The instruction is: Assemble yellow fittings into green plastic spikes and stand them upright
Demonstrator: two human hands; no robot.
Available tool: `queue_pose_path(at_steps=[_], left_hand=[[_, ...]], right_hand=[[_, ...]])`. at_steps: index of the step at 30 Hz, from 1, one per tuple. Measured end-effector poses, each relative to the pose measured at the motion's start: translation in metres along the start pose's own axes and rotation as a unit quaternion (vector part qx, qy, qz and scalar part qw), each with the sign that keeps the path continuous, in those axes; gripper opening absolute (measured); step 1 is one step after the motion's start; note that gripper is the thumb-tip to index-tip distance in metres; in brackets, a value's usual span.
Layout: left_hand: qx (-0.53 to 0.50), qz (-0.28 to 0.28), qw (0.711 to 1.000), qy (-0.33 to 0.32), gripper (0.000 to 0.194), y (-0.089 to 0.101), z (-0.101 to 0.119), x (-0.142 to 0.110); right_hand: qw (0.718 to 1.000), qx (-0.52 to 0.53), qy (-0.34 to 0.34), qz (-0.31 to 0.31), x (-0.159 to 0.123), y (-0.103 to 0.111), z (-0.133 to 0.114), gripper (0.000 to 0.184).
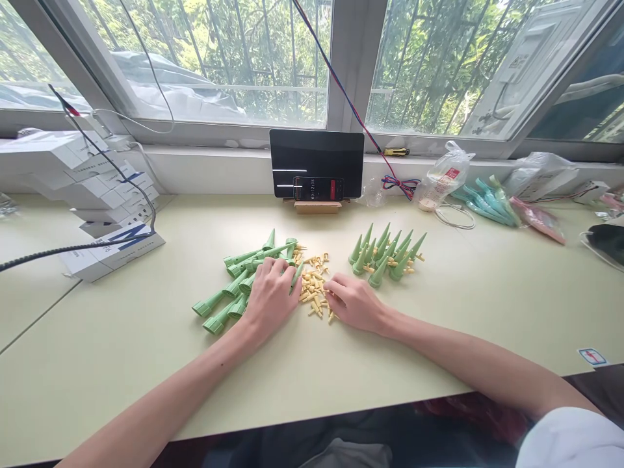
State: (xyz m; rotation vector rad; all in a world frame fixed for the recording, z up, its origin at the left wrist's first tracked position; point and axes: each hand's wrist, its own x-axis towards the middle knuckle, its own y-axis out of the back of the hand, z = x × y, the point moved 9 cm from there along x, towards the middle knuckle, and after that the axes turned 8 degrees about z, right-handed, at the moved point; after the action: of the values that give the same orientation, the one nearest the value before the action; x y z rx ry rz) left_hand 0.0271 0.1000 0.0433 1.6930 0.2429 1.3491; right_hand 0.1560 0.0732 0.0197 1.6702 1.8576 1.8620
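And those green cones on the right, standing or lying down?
Standing: these green cones have their pointy tips up, wide ends down.

Pale yellow-green tabletop point(487, 292) — one seam point(39, 317) visible at far left. Behind it, a white ledge point(209, 166) runs beneath grey-framed windows point(214, 65). Beyond the glass: dark bars point(190, 38) and sunlit foliage point(273, 39). Lighting — bright daylight through the panes.
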Motion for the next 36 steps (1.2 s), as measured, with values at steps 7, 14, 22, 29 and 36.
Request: queue_pose_path(at_steps=[7,14,22,29,36], left_hand=[[0.009,-0.013,1.000,0.015,0.024,-0.001,-0.003,-0.001],[0.012,-0.019,1.000,0.012,0.022,-0.003,-0.001,-0.004],[0.014,-0.018,1.000,0.008,0.020,-0.004,-0.001,-0.003],[-0.033,0.037,0.999,0.021,0.014,0.013,0.002,0.002],[-0.151,0.102,0.983,0.005,0.001,0.029,0.012,0.001]], right_hand=[[1.000,0.002,0.000,-0.003,0.000,0.000,0.000,0.016],[1.000,0.010,0.000,-0.001,0.000,0.000,0.001,0.015],[1.000,0.024,-0.003,-0.003,0.000,0.000,0.001,0.014],[0.999,0.047,-0.014,-0.003,-0.001,-0.001,0.006,0.017],[0.997,0.065,-0.031,0.003,-0.002,-0.001,0.010,0.019]])
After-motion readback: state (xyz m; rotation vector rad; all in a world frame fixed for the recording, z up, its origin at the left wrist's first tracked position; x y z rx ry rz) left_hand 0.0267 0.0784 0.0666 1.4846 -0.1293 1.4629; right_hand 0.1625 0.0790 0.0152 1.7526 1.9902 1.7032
